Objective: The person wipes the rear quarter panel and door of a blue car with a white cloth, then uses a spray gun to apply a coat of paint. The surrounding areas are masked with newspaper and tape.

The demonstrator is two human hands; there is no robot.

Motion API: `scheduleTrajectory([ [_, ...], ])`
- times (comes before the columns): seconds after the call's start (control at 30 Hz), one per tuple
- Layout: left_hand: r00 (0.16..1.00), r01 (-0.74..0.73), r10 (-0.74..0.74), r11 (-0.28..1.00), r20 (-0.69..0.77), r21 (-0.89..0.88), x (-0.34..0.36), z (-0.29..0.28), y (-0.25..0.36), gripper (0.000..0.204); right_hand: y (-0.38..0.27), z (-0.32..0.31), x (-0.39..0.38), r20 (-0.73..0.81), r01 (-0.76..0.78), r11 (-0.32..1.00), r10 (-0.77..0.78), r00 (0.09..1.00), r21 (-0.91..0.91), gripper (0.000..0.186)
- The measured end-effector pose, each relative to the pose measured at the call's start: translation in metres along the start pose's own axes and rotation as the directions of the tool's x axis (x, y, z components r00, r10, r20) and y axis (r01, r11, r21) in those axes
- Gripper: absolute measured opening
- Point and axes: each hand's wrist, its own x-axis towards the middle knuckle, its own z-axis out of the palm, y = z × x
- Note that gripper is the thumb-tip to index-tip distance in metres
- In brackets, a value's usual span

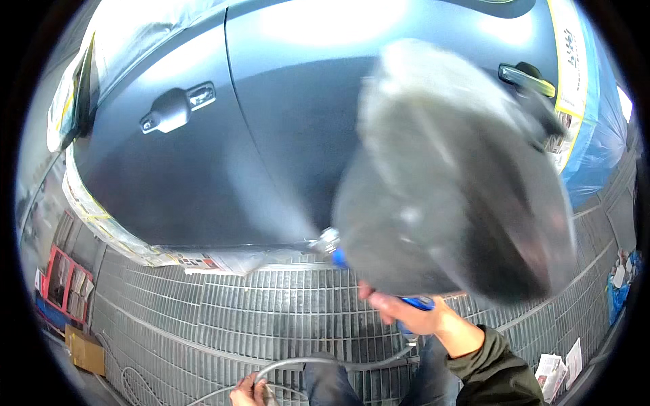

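My right hand (414, 314) is closed around the grip of a spray gun (328, 239) with a silver head and blue parts. A pale fan of mist leaves its nozzle toward the lower part of a dark grey car side (169, 193), near the gap between two doors. The gun stands apart from the panel. At the lower edge, my left hand (248, 391) is closed on a grey air hose (305, 362), which runs in a loop to the bottom of the gun's grip. A large, blurred dark grey shape (440, 196) hides the gun's middle and much of one door.
Two door handles (177, 108) (527, 78) jut from the car. Taped newspaper and blue plastic sheeting (602, 135) cover its edges. Underfoot is metal grating (271, 311). A red rack (66, 287) and a cardboard box (85, 350) stand at the left; papers (558, 369) lie lower right.
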Motion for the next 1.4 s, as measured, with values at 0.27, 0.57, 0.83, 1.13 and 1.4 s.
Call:
scheduleTrajectory([
  [0.27, 0.946, -0.321, 0.324, 0.943, -0.022, 0.091, 0.018, 0.021, 0.026, 0.024, 0.036, -0.046, -0.028, -0.313, 0.123, 0.98, -0.069, 0.947, 0.158, 0.015],
  [0.57, 0.894, -0.374, 0.348, 0.926, 0.281, 0.042, 0.031, 0.094, 0.051, 0.029, 0.044, -0.148, -0.132, -0.885, 0.135, 0.945, -0.325, 0.334, -0.297, 0.025],
  [0.83, 0.895, -0.437, 0.436, 0.899, 0.095, -0.02, 0.034, 0.124, -0.001, 0.024, 0.085, -0.097, -0.107, -0.844, 0.037, 0.949, -0.295, 0.449, -0.312, 0.043],
  [1.13, 0.993, -0.12, 0.119, 0.992, 0.015, 0.028, 0.033, 0.055, -0.053, 0.023, 0.129, 0.032, -0.017, -0.122, -0.016, 1.0, 0.017, 0.992, 0.002, 0.019],
  [1.4, 0.987, -0.156, 0.149, 0.974, 0.054, 0.165, 0.036, 0.071, -0.056, 0.023, 0.148, -0.001, -0.01, -0.387, 0.072, 0.99, -0.019, 0.922, 0.123, 0.023],
])
